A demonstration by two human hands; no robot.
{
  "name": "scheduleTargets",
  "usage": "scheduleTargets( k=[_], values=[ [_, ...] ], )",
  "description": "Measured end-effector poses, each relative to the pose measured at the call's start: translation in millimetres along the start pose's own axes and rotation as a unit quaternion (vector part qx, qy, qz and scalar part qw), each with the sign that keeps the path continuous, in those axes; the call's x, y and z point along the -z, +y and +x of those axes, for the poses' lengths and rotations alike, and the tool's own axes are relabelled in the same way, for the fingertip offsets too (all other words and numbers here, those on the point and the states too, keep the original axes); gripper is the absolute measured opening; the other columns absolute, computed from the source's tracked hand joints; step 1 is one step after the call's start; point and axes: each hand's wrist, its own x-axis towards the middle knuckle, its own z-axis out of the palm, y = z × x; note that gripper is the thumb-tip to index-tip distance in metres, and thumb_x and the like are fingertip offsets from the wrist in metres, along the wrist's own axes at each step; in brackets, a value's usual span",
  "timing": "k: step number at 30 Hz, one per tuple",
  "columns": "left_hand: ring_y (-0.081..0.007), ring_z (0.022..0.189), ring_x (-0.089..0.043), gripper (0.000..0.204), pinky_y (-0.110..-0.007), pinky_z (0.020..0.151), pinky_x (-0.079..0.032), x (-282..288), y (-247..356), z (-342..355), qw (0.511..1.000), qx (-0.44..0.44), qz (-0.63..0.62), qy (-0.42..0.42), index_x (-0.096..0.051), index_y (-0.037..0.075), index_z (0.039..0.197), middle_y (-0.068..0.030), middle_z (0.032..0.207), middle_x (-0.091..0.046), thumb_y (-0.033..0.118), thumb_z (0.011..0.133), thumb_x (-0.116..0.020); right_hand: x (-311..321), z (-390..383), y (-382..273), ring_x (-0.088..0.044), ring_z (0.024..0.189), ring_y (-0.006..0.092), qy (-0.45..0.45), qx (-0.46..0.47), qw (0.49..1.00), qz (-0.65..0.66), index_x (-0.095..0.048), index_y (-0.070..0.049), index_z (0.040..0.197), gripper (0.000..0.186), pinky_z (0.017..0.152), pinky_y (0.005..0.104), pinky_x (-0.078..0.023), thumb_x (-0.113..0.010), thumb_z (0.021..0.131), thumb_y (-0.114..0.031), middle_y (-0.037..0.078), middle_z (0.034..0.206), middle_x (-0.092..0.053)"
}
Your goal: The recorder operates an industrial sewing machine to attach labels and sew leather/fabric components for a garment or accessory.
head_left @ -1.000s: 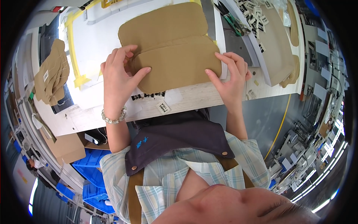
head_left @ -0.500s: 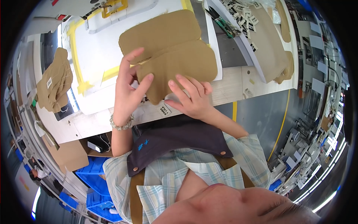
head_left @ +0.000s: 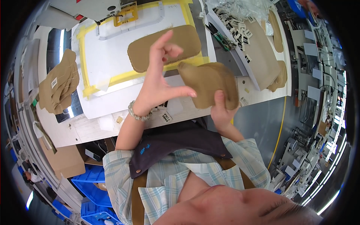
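A tan, rounded fabric piece is raised at the table's front edge, slightly blurred and curled over at its right side. My right hand grips its lower right part, the thumb on top and the fingers hidden beneath. My left hand is open to the left of it, the thumb stretched toward the piece and the fingers spread and bent. Whether the left thumb touches the cloth I cannot tell. Behind the left hand, a second tan fabric piece lies flat on the white board, which is edged with yellow tape.
Small printed labels lie near the front edge. More tan pieces are piled at the left. A white tray with labels and cloth stands right, beside green-handled snips. A machine head overhangs the far left.
The front fabric piece has been lifted off the other and moved right, now gripped by my right hand. My left hand has let go of the cloth and opened, shifting right.
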Motion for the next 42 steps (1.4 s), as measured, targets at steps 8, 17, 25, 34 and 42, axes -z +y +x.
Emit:
scheduleTargets(
  k=[8, 17, 25, 34, 42],
  values=[
    [-0.0121, 0.087, -0.062, 0.045, -0.027, 0.083, -0.049, 33.5, -15.2, -9.7, 0.917, 0.307, -0.074, -0.242, -0.067, 0.001, 0.109, -0.0025, 0.090, -0.069, 0.020, 0.073, -0.086, -6.9, 26.1, 9.7, -0.057, 0.115, 0.0165, 0.138, -0.128, 0.948, 0.257, -0.052, 0.001, 0.130, 0.032, 0.099, 0.0320, -0.045, -0.056, 0.100, -0.009, 0.008, 0.126, -0.059],
    [-0.0149, 0.099, -0.063, 0.045, -0.029, 0.089, -0.050, 51.6, -6.6, -17.6, 0.958, 0.274, 0.066, -0.058, -0.061, 0.000, 0.119, -0.0077, 0.107, -0.068, 0.010, 0.078, -0.078, 9.6, 23.1, 41.7, -0.060, 0.109, 0.0130, 0.051, -0.196, 0.951, 0.233, -0.052, 0.003, 0.128, 0.030, 0.094, 0.0290, -0.047, -0.054, 0.100, -0.006, 0.008, 0.120, -0.062],
    [-0.0298, 0.096, -0.069, 0.055, -0.035, 0.088, -0.053, 42.8, -2.6, -23.7, 0.939, 0.259, 0.222, -0.042, -0.055, 0.009, 0.127, -0.0165, 0.109, -0.070, 0.012, 0.077, -0.077, 9.0, 22.4, 41.1, -0.059, 0.108, 0.0119, 0.030, -0.195, 0.969, 0.152, -0.052, 0.007, 0.130, 0.033, 0.096, 0.0271, -0.045, -0.055, 0.099, -0.005, 0.009, 0.119, -0.064],
    [-0.0336, 0.091, -0.069, 0.058, -0.037, 0.079, -0.056, 38.3, -6.3, -27.4, 0.936, 0.220, 0.273, -0.025, -0.054, 0.010, 0.128, -0.0139, 0.110, -0.070, 0.014, 0.076, -0.079, 8.2, 26.1, 41.1, -0.057, 0.111, 0.0123, 0.049, -0.185, 0.976, 0.107, -0.052, 0.007, 0.133, 0.036, 0.098, 0.0256, -0.042, -0.053, 0.100, -0.007, 0.009, 0.122, -0.063],
    [-0.0285, 0.065, -0.066, 0.056, -0.034, 0.064, -0.053, 35.7, -7.3, -29.3, 0.921, 0.180, 0.346, -0.027, -0.056, 0.010, 0.125, -0.0117, 0.104, -0.071, 0.016, 0.075, -0.081, 0.7, 18.5, 41.9, -0.068, 0.104, 0.0190, -0.147, 0.251, 0.895, -0.337, -0.071, -0.004, 0.110, 0.023, 0.096, 0.0347, -0.049, -0.063, 0.089, -0.005, 0.011, 0.114, -0.071]
  ],
)
